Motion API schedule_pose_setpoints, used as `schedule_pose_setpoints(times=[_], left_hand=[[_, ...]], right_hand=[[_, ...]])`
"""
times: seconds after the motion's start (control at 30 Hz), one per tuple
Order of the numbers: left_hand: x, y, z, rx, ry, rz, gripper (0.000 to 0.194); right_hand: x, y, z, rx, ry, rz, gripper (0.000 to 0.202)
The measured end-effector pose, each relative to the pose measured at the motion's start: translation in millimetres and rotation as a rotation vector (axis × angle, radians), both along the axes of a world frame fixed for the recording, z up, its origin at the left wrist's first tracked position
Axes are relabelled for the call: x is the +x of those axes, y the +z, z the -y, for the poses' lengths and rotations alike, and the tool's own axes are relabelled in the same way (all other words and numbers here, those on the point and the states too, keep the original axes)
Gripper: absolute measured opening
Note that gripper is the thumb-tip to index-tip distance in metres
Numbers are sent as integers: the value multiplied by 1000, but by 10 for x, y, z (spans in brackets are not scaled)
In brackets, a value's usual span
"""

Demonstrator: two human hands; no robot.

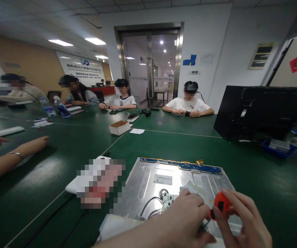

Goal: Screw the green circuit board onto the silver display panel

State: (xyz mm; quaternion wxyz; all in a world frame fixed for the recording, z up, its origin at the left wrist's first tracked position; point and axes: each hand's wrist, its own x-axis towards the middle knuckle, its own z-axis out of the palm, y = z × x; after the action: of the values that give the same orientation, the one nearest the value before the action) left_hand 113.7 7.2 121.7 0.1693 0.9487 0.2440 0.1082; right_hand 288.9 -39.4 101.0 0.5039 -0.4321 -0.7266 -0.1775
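Observation:
A silvery metal display panel (148,193) lies on the table in front of me, a narrow blue circuit strip (207,168) along its far edge. My right hand (248,215) grips a screwdriver (222,201) by its orange-red handle with black patches, thumb and fingers round it. The thin shaft slants down and left toward my left hand (186,212). That hand is closed low over the panel, its fingers curled; what they hold is mostly hidden, with a bit of green showing beneath. Beside it are a small pale-green circuit board (169,199) and black wires (148,205).
Left of the panel lies a white object (86,179), partly pixelated. Farther off are a small open box (119,128), a black monitor (264,112) and a blue tray (279,148). Another person's arm (27,150) rests at left; several people sit around the green table (179,143).

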Motion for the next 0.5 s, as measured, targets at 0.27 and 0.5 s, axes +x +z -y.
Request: schedule_pose_setpoints(times=[0.27,0.5], left_hand=[[-9,-415,-1,170,3,-17,32],[-22,-337,36,99,9,-11,18]], right_hand=[[8,-3,32,-54,-21,12,40],[-25,13,-7,2,-42,-29,35]])
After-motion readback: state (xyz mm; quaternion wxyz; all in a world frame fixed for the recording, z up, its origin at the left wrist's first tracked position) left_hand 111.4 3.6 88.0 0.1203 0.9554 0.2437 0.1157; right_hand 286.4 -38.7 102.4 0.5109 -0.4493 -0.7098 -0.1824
